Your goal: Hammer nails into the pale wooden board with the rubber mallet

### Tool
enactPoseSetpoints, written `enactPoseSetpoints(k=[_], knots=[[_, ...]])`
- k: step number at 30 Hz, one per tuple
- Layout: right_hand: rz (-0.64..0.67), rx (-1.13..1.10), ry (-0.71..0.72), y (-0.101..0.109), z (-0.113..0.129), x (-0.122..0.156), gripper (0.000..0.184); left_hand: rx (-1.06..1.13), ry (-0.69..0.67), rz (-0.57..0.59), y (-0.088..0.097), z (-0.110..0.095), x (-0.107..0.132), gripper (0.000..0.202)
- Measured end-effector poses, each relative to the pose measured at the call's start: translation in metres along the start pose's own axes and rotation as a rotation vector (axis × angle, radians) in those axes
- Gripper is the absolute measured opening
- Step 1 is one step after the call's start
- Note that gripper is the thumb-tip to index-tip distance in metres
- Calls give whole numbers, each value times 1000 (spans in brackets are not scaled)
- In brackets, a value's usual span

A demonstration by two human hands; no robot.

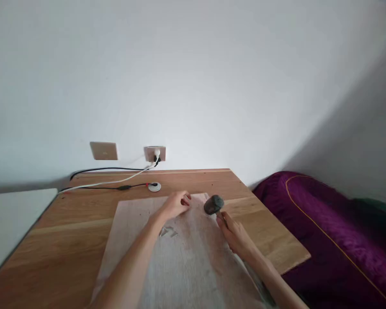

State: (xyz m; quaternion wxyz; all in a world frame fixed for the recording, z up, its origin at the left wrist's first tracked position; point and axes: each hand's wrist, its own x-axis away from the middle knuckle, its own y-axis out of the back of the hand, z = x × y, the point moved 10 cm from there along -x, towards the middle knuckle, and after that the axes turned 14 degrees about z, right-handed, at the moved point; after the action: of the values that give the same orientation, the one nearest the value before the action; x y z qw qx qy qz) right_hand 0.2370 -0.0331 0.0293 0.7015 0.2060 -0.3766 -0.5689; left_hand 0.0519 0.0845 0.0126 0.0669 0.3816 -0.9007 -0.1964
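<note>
My right hand [233, 234] is wrapped round the handle of a rubber mallet [214, 204], its dark round head raised over the far right corner of a pale wooden board [180, 274]. To the left of the mallet head, my left hand [176, 204] is at the board's far end with thumb and fingers pinched together. Whatever lies between those fingertips is too small to make out. A few small, shiny, thin pieces [168, 231], possibly nails, lie on the board just nearer than my left hand.
The board lies on a wooden table [67, 240]. A white cable [109, 182] and black cables run along the back to a wall socket [156, 153] and a round white disc [154, 187]. At left is a white panel [16, 223]; at right, purple fabric [324, 223].
</note>
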Motion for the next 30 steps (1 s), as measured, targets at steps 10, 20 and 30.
enactPoseSetpoints(k=[10, 20, 30], knots=[[-22, 161, 143, -4, 65, -6, 28, -30, -30, 33, -2, -8, 2, 30], [-9, 176, 137, -8, 45, 4, 32, -97, -6, -54, 3, -1, 1, 42], [87, 202, 136, -30, 35, 21, 32, -83, -72, -61, 3, -6, 3, 46]])
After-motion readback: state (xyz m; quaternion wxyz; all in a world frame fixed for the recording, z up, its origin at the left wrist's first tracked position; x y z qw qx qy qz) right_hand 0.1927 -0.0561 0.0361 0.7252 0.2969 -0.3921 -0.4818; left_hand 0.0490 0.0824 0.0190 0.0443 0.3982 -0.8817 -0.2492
